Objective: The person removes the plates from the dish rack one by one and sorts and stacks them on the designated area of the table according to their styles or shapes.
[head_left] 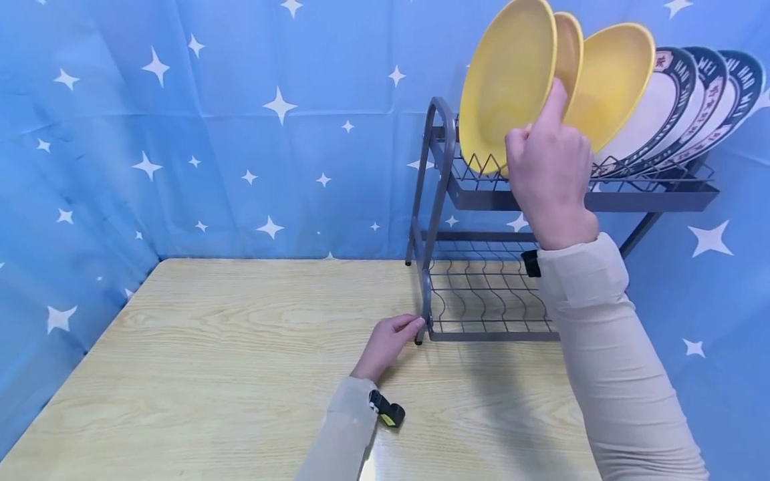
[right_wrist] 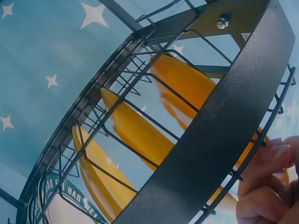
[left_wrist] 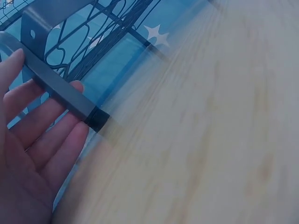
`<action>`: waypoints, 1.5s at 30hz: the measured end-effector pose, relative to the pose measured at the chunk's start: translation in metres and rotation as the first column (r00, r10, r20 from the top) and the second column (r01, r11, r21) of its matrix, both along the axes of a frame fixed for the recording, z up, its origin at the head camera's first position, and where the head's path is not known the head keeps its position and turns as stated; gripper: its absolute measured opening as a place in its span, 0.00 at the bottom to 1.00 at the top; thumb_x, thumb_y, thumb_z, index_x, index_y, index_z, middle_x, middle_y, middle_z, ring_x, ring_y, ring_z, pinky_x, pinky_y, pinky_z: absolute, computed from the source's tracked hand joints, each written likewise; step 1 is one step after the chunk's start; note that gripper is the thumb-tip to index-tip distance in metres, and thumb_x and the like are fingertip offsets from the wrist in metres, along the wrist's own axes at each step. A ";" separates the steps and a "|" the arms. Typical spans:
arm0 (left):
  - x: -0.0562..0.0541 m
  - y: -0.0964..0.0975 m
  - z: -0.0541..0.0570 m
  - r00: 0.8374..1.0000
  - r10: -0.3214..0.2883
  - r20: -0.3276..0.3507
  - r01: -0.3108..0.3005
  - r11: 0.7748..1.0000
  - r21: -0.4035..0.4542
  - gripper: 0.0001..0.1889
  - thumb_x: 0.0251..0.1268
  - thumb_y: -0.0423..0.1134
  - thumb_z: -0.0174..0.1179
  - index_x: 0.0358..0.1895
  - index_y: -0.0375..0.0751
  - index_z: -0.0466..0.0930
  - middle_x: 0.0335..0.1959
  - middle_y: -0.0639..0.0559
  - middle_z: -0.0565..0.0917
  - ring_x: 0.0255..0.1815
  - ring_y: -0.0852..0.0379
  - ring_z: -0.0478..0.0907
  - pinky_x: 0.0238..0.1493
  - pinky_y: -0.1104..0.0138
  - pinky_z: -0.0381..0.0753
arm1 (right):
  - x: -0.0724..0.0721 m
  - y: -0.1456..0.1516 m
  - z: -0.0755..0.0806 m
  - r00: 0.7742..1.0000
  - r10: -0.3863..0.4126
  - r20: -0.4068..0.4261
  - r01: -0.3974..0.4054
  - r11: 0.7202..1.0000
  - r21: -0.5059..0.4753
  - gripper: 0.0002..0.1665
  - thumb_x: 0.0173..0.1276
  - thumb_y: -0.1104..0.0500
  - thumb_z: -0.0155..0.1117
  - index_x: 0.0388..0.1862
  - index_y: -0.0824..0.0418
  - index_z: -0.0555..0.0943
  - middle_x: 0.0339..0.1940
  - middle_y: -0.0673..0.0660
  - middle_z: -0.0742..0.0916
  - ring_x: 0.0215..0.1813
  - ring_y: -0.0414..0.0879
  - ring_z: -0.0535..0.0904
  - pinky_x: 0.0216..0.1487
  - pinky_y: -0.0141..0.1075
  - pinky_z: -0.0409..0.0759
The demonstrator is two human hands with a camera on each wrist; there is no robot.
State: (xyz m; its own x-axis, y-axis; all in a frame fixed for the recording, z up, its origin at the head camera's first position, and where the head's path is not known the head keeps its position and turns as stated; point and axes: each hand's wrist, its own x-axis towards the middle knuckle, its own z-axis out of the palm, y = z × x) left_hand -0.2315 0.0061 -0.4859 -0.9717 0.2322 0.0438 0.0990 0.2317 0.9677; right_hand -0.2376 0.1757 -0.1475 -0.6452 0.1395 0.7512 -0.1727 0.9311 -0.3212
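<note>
A two-tier dark grey dish rack (head_left: pixel 493 200) stands at the table's right. Low on its left side, my left hand (head_left: pixel 391 342) grips the front leg (left_wrist: pixel 60 88), thumb on one face and fingers behind. Above the upper tier, my right hand (head_left: pixel 553 177) holds the middle yellow plate (head_left: pixel 568 50) at its near edge, index finger straight along it and the others curled. One yellow plate (head_left: pixel 505 87) stands to its left and another yellow plate (head_left: pixel 616 73) leans to its right. In the right wrist view, curled fingers (right_wrist: pixel 266 200) partly hide the grip.
White plates with dark green lettered rims (head_left: pixel 716 100) lean at the upper tier's right end. The wire lower tier (head_left: pixel 487 294) sits beneath. A light wooden table (head_left: pixel 210 361) stretches left, with a blue star-patterned curtain (head_left: pixel 210 133) behind.
</note>
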 end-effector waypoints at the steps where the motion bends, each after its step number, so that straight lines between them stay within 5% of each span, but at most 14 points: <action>1: 0.000 0.000 -0.001 1.000 0.006 -0.003 -0.006 1.000 0.001 0.21 0.51 0.67 0.51 0.45 0.64 0.79 0.43 0.67 0.79 0.45 0.66 0.75 0.47 0.65 0.73 | 0.000 0.000 -0.001 1.000 -0.003 -0.006 0.003 1.000 0.003 0.32 0.61 0.61 0.42 0.67 0.60 0.54 0.19 0.62 0.73 0.20 0.59 0.70 0.19 0.42 0.63; 5: 0.001 0.001 -0.002 1.000 0.004 -0.003 -0.004 0.999 -0.039 0.21 0.49 0.68 0.51 0.43 0.67 0.79 0.43 0.68 0.79 0.46 0.67 0.74 0.49 0.64 0.72 | 0.004 0.003 -0.004 0.999 -0.018 -0.047 0.019 0.999 0.026 0.32 0.60 0.62 0.43 0.66 0.60 0.56 0.16 0.60 0.71 0.19 0.59 0.68 0.18 0.42 0.60; 11: 0.004 -0.013 0.010 0.995 -0.018 -0.099 0.008 0.995 -0.104 0.19 0.58 0.63 0.47 0.42 0.61 0.81 0.34 0.66 0.82 0.39 0.67 0.77 0.46 0.62 0.73 | 0.011 0.004 -0.008 0.986 0.007 -0.168 0.002 0.999 0.053 0.31 0.59 0.62 0.42 0.65 0.62 0.60 0.14 0.61 0.71 0.16 0.57 0.65 0.16 0.42 0.58; 19: 0.008 -0.041 0.045 0.988 -0.002 -0.157 -0.021 0.990 -0.143 0.23 0.66 0.61 0.33 0.44 0.59 0.77 0.31 0.65 0.82 0.38 0.66 0.77 0.46 0.62 0.73 | 0.020 0.004 -0.013 0.962 0.051 -0.267 -0.035 0.997 0.066 0.31 0.59 0.62 0.44 0.65 0.61 0.61 0.14 0.63 0.72 0.15 0.58 0.65 0.18 0.42 0.57; 30: 0.011 -0.066 0.079 0.969 0.056 -0.240 -0.093 0.985 -0.146 0.24 0.66 0.61 0.35 0.45 0.55 0.78 0.33 0.62 0.82 0.38 0.65 0.77 0.42 0.63 0.73 | 0.031 0.015 -0.007 0.926 0.030 -0.377 -0.027 1.000 0.014 0.30 0.60 0.61 0.45 0.64 0.61 0.63 0.15 0.62 0.73 0.14 0.52 0.63 0.18 0.35 0.57; 38: 0.033 -0.089 0.125 0.931 0.050 -0.362 -0.161 0.946 -0.283 0.20 0.66 0.57 0.41 0.50 0.55 0.76 0.35 0.66 0.81 0.39 0.66 0.77 0.41 0.64 0.74 | 0.043 0.026 -0.007 0.892 0.015 -0.451 -0.077 0.990 -0.119 0.28 0.60 0.59 0.47 0.62 0.55 0.66 0.18 0.59 0.77 0.13 0.29 0.59 0.16 0.18 0.55; 45: 0.047 -0.107 0.142 0.912 0.108 -0.397 -0.227 0.936 -0.268 0.19 0.65 0.58 0.42 0.50 0.57 0.75 0.36 0.67 0.81 0.39 0.69 0.77 0.40 0.64 0.75 | 0.057 0.023 -0.010 0.880 -0.033 -0.474 -0.103 0.961 -0.257 0.26 0.57 0.60 0.46 0.57 0.51 0.69 0.15 0.48 0.72 0.12 0.26 0.60 0.14 0.20 0.54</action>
